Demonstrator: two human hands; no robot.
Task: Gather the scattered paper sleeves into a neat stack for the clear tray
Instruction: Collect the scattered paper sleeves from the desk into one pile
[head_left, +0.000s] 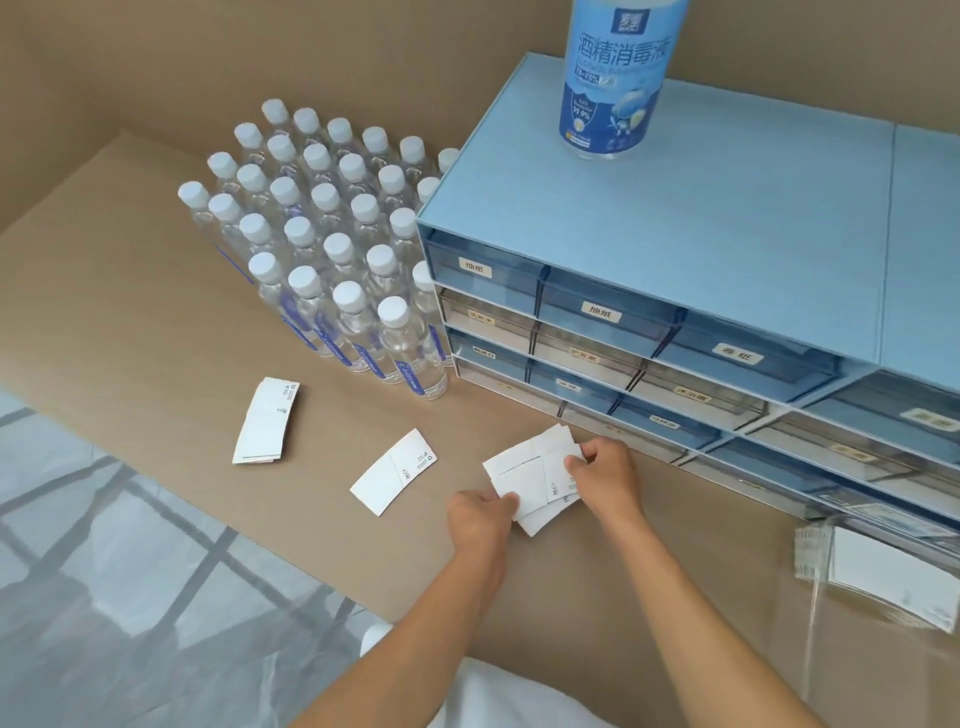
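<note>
Supply storeroom: labelled drawer cabinet (675, 291), massed water bottles (322, 249), sanitizer (615, 78).

A block of clear water bottles (322, 244) with white caps is set upright in rows on the cardboard-covered counter (130, 291), touching the left side of a blue drawer cabinet (675, 249). A blue-labelled disinfectant bottle (615, 78) is stood on the cabinet's top.

walls: brown cardboard (156, 62) | surface: cardboard sheet (156, 291) | furniture: blue drawer cabinet (675, 223)
</note>
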